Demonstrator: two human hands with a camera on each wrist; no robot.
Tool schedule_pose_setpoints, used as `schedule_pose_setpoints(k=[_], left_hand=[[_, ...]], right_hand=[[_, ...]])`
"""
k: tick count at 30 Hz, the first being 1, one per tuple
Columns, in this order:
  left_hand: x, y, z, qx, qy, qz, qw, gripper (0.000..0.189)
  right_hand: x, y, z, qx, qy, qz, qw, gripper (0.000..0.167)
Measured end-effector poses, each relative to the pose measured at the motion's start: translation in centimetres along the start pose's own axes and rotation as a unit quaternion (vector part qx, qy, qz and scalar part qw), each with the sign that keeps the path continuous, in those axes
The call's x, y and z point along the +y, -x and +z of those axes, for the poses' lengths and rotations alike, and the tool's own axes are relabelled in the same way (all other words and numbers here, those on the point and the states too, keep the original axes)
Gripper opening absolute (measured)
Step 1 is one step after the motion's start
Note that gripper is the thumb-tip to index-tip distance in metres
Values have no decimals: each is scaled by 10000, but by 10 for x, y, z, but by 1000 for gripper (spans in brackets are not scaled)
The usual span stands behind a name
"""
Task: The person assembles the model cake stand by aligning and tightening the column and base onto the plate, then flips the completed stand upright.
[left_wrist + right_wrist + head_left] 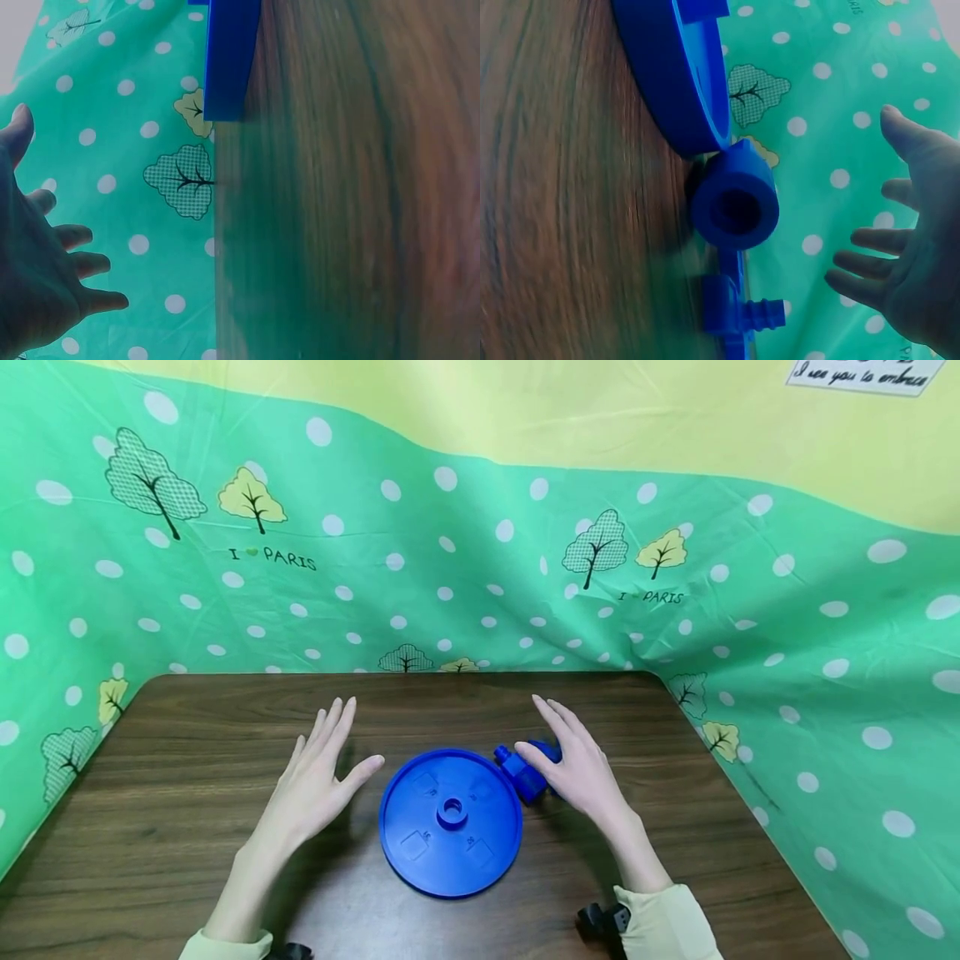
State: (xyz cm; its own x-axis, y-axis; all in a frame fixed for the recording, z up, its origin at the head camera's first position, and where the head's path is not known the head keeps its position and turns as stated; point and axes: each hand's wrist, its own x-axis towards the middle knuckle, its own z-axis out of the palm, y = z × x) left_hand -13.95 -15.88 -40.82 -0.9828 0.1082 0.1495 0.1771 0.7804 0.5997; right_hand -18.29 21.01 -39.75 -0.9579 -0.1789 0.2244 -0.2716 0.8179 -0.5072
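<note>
Presently, the head view is showing one blue disc (416, 872), lying flat on the wood-grain bench (187, 810), its raised collar (452, 824) facing up; one blue fitting (519, 774), lying just beside the disc's right rim, partly hidden behind the right hand (577, 772); and the left hand (318, 785), hovering to the disc's left. Both hands are holding nothing, fingers extending straight, thumbs standing apart. The left wrist view is showing a blue edge, probably the disc's, with the spread fingers standing clear of it. The right wrist view is showing the disc's rim, a hollow round end (735, 182) and a ribbed stub (765, 315); whether these two are forming one piece, one cannot tell. The right fingers are spreading apart, pinching nothing. Seemingly, the step in hand is a hands-free pause; any pick-up would be calling for lowering the right hand and curling its fingers round the fitting.
</note>
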Motion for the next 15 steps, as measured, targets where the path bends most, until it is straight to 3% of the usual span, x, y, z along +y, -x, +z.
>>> schedule_pose_setpoints(k=[15], left_hand=[[6, 8, 9, -141, 40, -22, 9999, 89]], right_hand=[[-5, 13, 13, -238, -165, 86, 9995, 76]])
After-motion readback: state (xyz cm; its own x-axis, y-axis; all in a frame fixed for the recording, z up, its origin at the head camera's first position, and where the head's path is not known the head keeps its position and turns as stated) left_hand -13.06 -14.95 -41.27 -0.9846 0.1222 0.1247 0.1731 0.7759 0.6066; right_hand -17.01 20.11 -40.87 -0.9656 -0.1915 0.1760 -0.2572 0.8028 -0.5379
